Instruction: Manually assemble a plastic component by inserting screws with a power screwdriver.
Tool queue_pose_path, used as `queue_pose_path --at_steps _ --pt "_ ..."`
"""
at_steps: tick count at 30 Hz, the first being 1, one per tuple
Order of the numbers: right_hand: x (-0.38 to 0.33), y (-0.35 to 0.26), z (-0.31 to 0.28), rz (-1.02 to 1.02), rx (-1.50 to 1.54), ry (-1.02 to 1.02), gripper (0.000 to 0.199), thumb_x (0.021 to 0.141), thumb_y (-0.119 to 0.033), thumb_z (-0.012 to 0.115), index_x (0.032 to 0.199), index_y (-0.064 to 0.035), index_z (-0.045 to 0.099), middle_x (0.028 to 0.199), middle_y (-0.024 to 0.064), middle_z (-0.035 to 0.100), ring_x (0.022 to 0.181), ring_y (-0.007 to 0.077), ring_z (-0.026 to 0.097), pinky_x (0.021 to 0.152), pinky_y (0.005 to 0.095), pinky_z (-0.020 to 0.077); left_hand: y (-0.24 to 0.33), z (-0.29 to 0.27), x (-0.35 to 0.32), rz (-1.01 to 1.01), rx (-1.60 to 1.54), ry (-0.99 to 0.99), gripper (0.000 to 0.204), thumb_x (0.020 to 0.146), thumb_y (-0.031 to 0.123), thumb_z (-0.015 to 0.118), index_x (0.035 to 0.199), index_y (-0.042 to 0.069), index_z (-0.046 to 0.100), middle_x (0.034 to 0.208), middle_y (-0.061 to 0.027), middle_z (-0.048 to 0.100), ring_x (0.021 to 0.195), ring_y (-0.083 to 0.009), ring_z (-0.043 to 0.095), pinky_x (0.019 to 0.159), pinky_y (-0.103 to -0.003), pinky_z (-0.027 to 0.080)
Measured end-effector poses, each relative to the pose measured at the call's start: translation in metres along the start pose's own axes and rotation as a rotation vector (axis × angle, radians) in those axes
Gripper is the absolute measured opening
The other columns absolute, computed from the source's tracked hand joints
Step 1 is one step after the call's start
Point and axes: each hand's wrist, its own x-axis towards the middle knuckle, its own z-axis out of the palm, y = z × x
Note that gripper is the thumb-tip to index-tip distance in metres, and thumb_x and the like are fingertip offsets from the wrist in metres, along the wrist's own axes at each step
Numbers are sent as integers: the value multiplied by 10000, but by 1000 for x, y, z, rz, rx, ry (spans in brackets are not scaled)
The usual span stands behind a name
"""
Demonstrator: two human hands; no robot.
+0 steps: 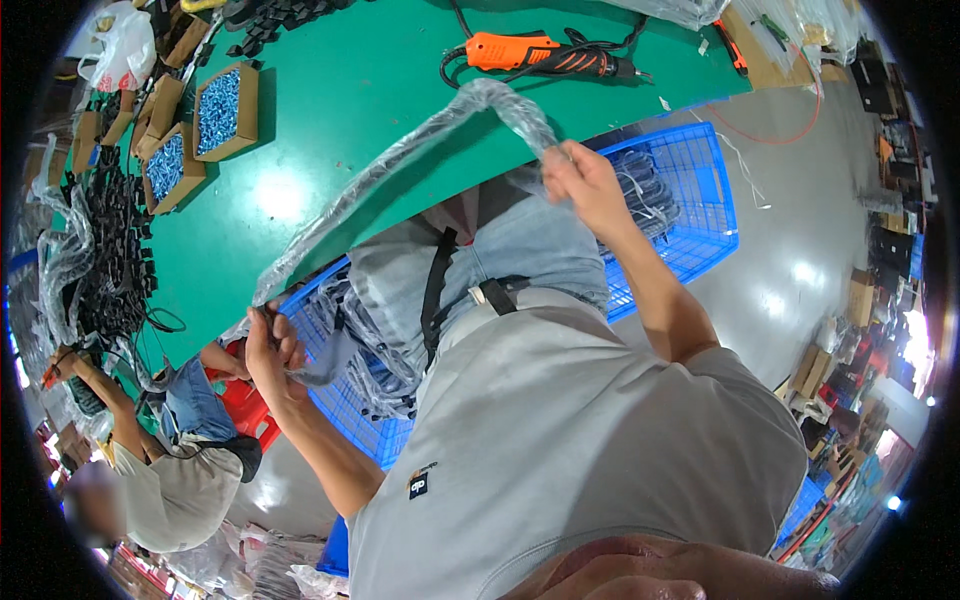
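Strip in clear plastic (383, 168), arched over green surface (310, 80) | left hand (272, 350) and right hand (582, 183) each closed around it | swung wide, its bend could knock orange tool (508, 50)

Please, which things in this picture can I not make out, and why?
In the head view:
- Inside of the wrapped strip: veiled by shiny, wrinkled wrapping.
- Strip within the right hand: covered by its fingers.
- One blue basket or two: hidden by the legs.
- Black pile: cut by top edge.
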Motion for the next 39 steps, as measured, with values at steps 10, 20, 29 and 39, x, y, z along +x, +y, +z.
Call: queue_pose_path --at_steps 10,20,29,39 --pt "-31 -94 21 -147 -88 -67 377 1028 -321 597 745 -82 529 620 -71 440 582 22 377 509 234 301 10 174 1 1056 1241 -74 474 903 188 728 1320 32 566 1183 -178 647 1108 -370 600 990 -452 451" --pt "-35 -58 -42 37 33 61 327 1026 -292 604 775 -95 532 594 -53 465 512 11 371 457 217 292 -3 94 30 736 1655 -108 236 926 210 670 967 26 530 870 -197 624 797 -437 616 664 -502 472" --pt "-34 14 -17 32 180 284 287 1034 -266 578 814 -83 560 604 -67 391 531 32 345 559 245 375 -50 35 16 213 428 106 263 1013 261 629 1088 11 659 753 -15 599 641 -106 575 577 -274 526" --pt "-20 17 -11 6 134 405 333 1046 -274 552 760 -113 496 602 -62 312 509 48 286 593 272 429 -142 16 -26 438 614 123 164 1012 131 601 1118 6 607 1045 -92 662 1001 -195 616 930 -345 468"
